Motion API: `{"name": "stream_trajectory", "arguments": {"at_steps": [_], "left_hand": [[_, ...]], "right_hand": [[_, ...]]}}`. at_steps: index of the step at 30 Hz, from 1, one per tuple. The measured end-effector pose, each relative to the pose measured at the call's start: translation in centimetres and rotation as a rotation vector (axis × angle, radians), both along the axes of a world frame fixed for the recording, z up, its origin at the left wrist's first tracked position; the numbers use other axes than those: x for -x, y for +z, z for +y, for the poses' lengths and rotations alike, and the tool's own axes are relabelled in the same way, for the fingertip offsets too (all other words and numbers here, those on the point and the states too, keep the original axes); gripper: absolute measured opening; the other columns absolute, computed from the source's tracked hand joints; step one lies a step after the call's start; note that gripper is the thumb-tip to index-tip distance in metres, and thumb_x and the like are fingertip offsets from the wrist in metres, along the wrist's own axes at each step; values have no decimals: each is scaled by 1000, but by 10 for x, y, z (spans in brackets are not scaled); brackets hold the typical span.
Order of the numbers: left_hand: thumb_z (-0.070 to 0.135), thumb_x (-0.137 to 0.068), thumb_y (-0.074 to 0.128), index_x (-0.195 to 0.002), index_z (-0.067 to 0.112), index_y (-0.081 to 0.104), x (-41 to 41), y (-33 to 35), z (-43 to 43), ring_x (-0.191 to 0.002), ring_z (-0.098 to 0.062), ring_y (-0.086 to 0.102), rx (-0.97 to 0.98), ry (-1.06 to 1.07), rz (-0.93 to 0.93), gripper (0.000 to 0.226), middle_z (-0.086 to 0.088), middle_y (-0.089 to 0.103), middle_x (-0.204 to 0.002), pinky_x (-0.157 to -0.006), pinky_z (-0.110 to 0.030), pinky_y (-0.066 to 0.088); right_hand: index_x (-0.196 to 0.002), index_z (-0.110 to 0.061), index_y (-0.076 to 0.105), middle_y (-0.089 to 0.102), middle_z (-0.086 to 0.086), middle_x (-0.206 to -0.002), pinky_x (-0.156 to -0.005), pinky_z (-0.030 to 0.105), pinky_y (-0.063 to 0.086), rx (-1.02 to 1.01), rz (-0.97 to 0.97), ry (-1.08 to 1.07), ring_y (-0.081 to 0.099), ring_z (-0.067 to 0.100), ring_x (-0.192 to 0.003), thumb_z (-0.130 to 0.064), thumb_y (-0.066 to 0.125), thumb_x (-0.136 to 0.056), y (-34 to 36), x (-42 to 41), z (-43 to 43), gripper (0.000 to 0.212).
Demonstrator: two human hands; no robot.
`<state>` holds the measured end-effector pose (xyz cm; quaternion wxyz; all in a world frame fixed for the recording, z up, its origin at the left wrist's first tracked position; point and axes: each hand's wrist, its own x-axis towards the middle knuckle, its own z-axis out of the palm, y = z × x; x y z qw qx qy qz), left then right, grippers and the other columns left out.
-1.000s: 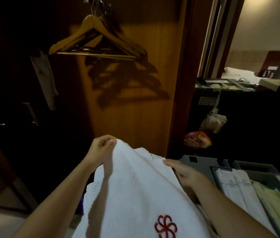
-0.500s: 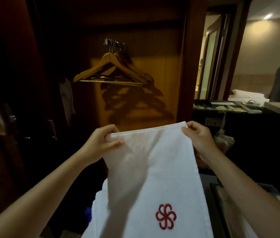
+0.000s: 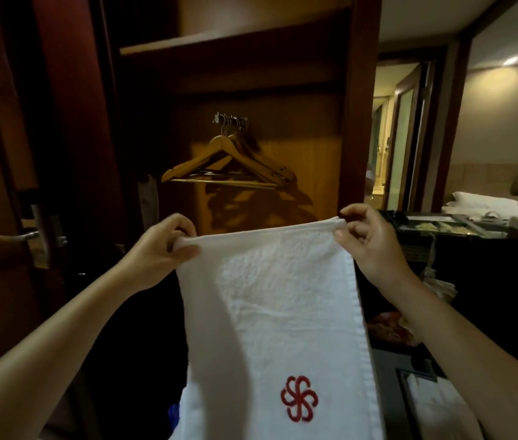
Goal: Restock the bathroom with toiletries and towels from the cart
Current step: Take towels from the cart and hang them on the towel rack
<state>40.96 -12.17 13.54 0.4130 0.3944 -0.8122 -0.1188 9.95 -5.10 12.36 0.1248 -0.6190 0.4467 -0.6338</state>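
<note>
- We had the left hand (image 3: 162, 249) and right hand (image 3: 368, 239) pinching the towel (image 3: 283, 312) by its top corners.
- It hung limp below our fingers (soft, light, corners grip best).

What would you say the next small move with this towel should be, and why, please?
Probably bring the two top corners together to fold it in half. The left hand and right hand each pinch a top corner of the white towel, which hangs open and flat with its red emblem facing the camera.
</note>
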Motion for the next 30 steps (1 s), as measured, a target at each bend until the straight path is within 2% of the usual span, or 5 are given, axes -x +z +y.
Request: {"name": "stream_trajectory", "arguments": {"at_steps": [6,12,20,24,30], "left_hand": [[14,-91,55,-104,10,66,-10,35,41,-95,-27,65,-194,8,401,18,-14,67,-101,-85,-43,53],[20,-97,44,-99,20,62,-6,51,102,-81,-18,62,-157,68,685,18,-2,64,-91,-71,-37,51],[57,-68,59,-93,19,60,-8,70,206,-71,-11,61,177,364,631,46,-5,59,-87,-55,-27,53],[40,-82,63,-94,5,59,-3,76,271,-62,-8,62,354,494,584,37,-1,62,-77,-50,-23,52],[32,-88,59,-78,22,57,0,88,365,-58,-3,52,555,852,534,14,8,56,-69,-47,-12,44]], "right_hand": [[-96,-23,63,66,-7,-94,-72,18,52,61,70,63,63,5,-89,-12,57,-91,34,-6,0,14],[-97,-20,59,63,-10,-93,-65,12,50,110,50,197,61,4,-87,-19,52,-94,62,-26,7,8],[-96,-21,57,60,-14,-91,-68,18,51,158,15,380,59,4,-85,-25,51,-94,85,-54,39,8],[-99,-19,57,58,-15,-88,-67,16,49,184,-18,486,57,2,-82,-25,52,-94,94,-68,71,10],[-93,-21,59,63,-7,-88,-70,24,52,233,-69,670,61,8,-82,-23,53,-93,104,-98,126,6]]}}
